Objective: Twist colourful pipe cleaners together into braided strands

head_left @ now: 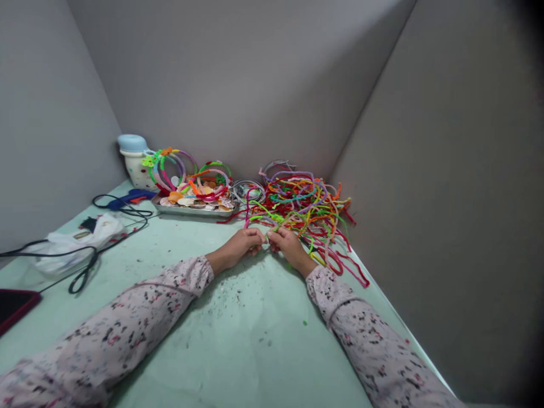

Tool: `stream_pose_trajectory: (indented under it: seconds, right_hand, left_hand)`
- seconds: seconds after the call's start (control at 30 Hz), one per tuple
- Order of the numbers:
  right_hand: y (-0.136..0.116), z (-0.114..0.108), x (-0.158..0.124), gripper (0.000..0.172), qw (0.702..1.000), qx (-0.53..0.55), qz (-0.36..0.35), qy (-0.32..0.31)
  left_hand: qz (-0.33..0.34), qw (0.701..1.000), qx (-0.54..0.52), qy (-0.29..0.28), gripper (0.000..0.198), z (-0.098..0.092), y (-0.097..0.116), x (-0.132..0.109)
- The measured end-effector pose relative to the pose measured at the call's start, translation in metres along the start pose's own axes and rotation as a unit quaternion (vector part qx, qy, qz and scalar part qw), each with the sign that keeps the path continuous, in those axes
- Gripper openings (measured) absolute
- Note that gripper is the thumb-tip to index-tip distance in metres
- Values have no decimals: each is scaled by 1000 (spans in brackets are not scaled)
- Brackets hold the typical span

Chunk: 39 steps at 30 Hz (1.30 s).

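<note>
My left hand [243, 247] and my right hand [289, 247] meet near the middle of the table, fingertips almost touching. Both have their fingers pinched together. A thin green strand [278, 226] shows at the fingertips of my right hand. Whatever the left fingertips pinch is too small to make out. Just behind and to the right of the hands lies a tangled heap of colourful fuzzy strands [306, 195], in red, green, orange, yellow, pink and purple.
A metal tray [195, 212] holds shells and fuzzy-wrapped hoops. Behind it stands a spotted jar [138, 164] with a blue lid. Black cables, a plastic bag [72, 246] and a dark device [17, 306] lie left. Grey walls bound the table [255, 334].
</note>
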State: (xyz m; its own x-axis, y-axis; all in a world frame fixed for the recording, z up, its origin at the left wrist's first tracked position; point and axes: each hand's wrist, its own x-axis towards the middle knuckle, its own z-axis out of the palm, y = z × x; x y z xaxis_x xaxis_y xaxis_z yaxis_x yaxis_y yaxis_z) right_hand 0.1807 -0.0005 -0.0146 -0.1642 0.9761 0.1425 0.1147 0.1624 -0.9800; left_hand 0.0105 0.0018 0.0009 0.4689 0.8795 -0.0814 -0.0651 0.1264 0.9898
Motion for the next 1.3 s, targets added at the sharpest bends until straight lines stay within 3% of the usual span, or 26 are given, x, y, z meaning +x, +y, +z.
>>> stream_pose_trajectory:
  seconds: [0.47,0.8,1.07,1.3]
  right_hand:
    - [-5,0,-4,25,999,16,-24,-24]
    - [-5,1,-4,24,1000,4,-17,-7]
    - [-4,-3,2,27,999,25,19,-30]
    - [-4,0,4,26,999,17,31,-25]
  left_hand:
    - [-6,1000,-7,1,13,1,4,-2]
    - [9,1000,15,-2,11,-1,-2,1]
    - [58,989,135,-6,12,4,-3,-2]
    - [178,929,320,62,11,5,-4,-4]
